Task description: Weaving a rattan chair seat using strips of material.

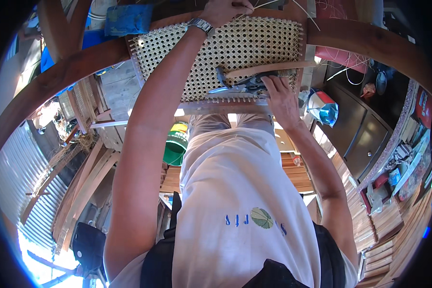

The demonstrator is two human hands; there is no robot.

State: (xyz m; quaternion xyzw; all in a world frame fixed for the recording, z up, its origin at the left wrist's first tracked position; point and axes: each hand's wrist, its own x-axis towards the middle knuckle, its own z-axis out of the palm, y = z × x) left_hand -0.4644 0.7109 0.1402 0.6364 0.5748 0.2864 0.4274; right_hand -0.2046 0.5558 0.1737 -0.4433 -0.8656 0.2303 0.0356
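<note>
Woven cane webbing (177,57) fills a wooden frame in front of me, with cane loops along its edges. My left hand (223,12), a metal watch on its wrist, is at the far edge, its fingertips pinched on a thin pale cane strand (266,4). Near the frame's right front corner, my right hand (282,98) has its fingers curled over the black handles of a cutting tool that looks like shears (247,86); the silver blades point left. A hammer (269,69) with a wooden handle lies on the webbing just beyond the shears.
A curved wooden rail (53,77) arches around both sides of the work. Below the frame stands a green bucket (175,150); a shiny blue and red container (322,106) is at the right. Loose cane strands (353,77) hang at the right, and wood pieces (89,182) lean at the left.
</note>
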